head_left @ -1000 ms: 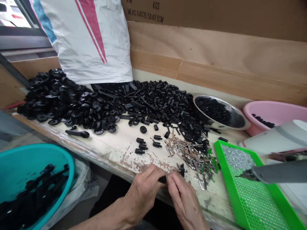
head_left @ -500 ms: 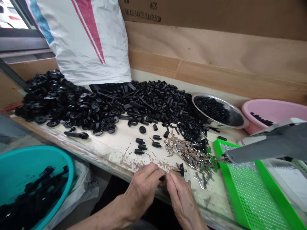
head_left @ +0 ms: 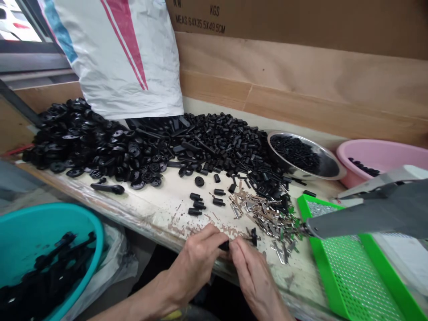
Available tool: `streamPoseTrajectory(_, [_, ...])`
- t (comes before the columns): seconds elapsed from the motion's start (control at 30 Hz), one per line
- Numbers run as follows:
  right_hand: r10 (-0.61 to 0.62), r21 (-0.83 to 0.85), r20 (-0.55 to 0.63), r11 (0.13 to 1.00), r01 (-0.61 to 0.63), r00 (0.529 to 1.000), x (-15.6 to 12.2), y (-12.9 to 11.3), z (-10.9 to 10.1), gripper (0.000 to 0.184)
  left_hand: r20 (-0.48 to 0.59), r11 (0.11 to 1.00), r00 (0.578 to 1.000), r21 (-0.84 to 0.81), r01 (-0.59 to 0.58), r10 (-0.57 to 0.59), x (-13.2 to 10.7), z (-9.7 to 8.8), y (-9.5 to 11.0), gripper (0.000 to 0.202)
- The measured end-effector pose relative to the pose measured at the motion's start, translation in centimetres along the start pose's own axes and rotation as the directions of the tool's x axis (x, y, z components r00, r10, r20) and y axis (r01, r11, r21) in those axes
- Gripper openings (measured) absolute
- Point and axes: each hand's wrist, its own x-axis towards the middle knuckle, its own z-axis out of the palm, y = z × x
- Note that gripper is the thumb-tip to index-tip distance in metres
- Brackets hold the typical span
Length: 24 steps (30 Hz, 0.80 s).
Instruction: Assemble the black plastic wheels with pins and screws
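Observation:
My left hand [head_left: 192, 263] and my right hand [head_left: 250, 281] meet at the front edge of the workbench [head_left: 143, 200]. Together they pinch a small black plastic part [head_left: 224, 245], and a thin metal pin runs from it to a small black disc [head_left: 254, 236]. My fingers hide most of the join. Just beyond my right hand lies a loose heap of metal pins [head_left: 267, 218] with some green bits among them. A few short black plastic pieces [head_left: 199, 205] lie on the bench to the left of that heap.
Piles of black wheels [head_left: 76, 142] and black tubes [head_left: 227, 142] cover the bench's back, below a white woven sack [head_left: 120, 58]. A steel bowl [head_left: 301, 156], pink basin [head_left: 377, 156], green perforated tray [head_left: 347, 276] and teal basin [head_left: 90, 223] hold parts. A grey tool [head_left: 368, 214] hangs over the tray.
The grey tool has swung left and up over the green tray. My hands have shifted slightly left, still pinching the black part.

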Motion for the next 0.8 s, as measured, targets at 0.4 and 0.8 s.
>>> streamPoseTrajectory(0.4, [0.079,0.001,0.05,0.997,-0.079,0.996,-0.1,-0.6,-1.1,0.041,-0.203,0.992,0.979,-0.12,-0.036,0.011,0.1,1.7,-0.6,0.032])
streamPoseTrajectory(0.8, [-0.169,-0.046,0.085,0.984,0.174,0.982,-0.1,0.2,-2.0,0.022,0.087,0.964,0.984,-0.203,0.172,-0.157,0.5,-0.4,0.9,0.038])
